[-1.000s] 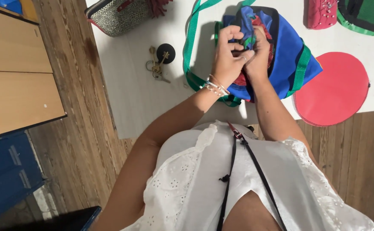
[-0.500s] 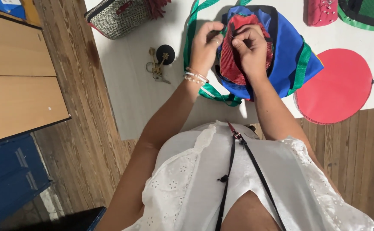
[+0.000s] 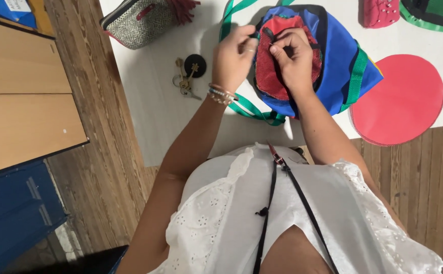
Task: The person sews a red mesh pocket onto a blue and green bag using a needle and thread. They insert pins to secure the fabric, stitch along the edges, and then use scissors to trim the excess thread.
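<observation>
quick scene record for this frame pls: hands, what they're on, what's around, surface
left hand: pinching the top edge of the backpack at its red mesh pocket; bracelets on wrist
right hand: closed on the pocket's top edge, beside the left
backpack: blue, red mesh pocket, green straps, lying flat
keys: left of the backpack, with a black round fob
pouch: patterned, zipped, red tassel, upper left
red disc: flat, right of the backpack
surface: white table over wood floor

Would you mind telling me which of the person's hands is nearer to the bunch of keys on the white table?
Left. The left hand is just beside the keys; the right hand is farther away, on the blue bag.
</observation>
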